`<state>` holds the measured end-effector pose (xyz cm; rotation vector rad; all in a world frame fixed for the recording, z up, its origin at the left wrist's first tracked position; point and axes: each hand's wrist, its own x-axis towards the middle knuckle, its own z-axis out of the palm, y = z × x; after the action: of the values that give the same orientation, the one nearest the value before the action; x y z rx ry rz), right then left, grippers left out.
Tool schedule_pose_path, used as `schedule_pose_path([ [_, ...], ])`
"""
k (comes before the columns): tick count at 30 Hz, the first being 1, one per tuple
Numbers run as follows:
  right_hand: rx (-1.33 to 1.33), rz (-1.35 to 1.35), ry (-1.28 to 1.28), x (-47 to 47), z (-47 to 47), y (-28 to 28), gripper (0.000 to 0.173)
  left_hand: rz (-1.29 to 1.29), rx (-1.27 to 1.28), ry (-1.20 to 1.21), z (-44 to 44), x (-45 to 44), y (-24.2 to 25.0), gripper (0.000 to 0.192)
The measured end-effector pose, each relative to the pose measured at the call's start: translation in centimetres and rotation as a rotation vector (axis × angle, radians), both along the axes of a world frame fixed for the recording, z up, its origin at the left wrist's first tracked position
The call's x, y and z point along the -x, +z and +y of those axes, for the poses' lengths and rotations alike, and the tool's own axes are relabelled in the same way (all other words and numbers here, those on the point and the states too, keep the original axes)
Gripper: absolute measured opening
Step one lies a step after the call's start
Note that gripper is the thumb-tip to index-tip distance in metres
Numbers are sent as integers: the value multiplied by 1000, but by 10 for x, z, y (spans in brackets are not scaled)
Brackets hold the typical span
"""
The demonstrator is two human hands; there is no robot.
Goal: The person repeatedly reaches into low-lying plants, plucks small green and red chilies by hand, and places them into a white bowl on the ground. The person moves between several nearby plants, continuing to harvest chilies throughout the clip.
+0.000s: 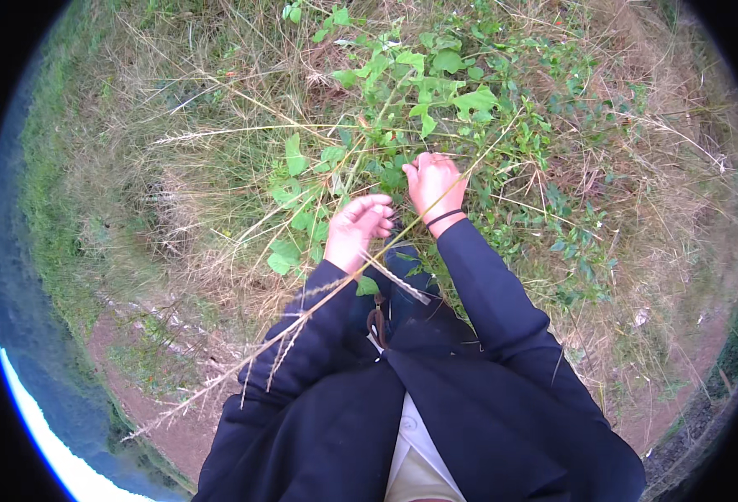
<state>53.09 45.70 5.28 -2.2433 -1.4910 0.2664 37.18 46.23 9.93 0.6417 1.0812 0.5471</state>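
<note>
My left hand (358,231) hovers over the weeds with its fingers loosely curled. Its thumb lies close to the forefinger, and whether anything thin is between them is not clear. Farther forward, my right hand (437,183) is bent down into green leaves, its fingertips hidden beneath it. A black band (444,218) circles the right wrist. Crossing in front of my left sleeve and right hand is a long dry grass stalk (400,236) with a branched seed head (300,323). Broad-leaved green weeds (428,94) grow just beyond both hands, some leaves ragged with holes.
Dry grass (174,207) surrounds me, with leafy low plants (570,207) to the right. Bare reddish soil (174,439) shows at the lower left. Below my hands are my dark trousers (403,270) and a brown strap or cord (377,323). Another seeded stalk (237,130) stretches across ahead.
</note>
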Motion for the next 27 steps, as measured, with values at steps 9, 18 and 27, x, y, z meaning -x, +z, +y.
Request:
schedule_pose_path([
  [9,-315,170,156,17,-1,19,18,618,-778,-282,70,-16,9,24],
  [18,1,305,23,14,-63,28,19,708,-1454,-719,69,-25,18,16],
  [27,100,274,-77,10,-112,38,16,689,-1037,-1074,-1,-35,6,24],
])
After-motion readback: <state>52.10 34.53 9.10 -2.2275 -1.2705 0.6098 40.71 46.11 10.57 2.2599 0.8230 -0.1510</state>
